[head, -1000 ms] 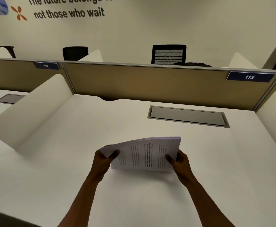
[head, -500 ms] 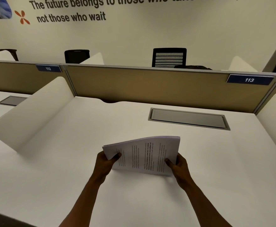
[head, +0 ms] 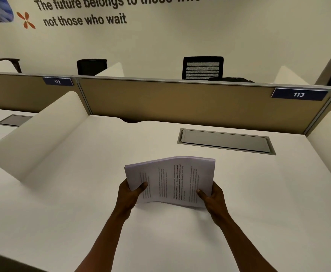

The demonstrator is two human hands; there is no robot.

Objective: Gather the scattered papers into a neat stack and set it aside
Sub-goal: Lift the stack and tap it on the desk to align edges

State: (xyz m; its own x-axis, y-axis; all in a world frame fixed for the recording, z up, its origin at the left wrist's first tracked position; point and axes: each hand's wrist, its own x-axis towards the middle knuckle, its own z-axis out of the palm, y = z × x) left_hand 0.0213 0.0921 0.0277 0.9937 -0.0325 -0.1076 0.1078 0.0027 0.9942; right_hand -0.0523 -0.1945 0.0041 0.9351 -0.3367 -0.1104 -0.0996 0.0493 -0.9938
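Both hands are gripping one thick stack of white printed paper sheets (head: 172, 179), held upright-tilted over the near-middle of the plain white desk top (head: 82, 213). Left hand (head: 130, 195) is pinching the stack's near-left corner, thumb lying across the printed face, fingers hidden behind. Right hand (head: 212, 196) is clamping the near-right corner the same way, thumb on front. Forearms are coming in from the near edge, angling inward, wrists roughly level. Stack is bowing upward along its far edge and its near edge looks to be hovering just over the desk; contact is unclear. No loose sheets are showing anywhere on the desk, so gathering looks finished and squaring is likely the step in hand. To do it well: loosening the grip slightly, tapping the near edge down flat so sheets are settling flush, keeping the bow out, then laying it down off to one side, clear of the grey recessed cable flap (head: 225, 141) at far right.
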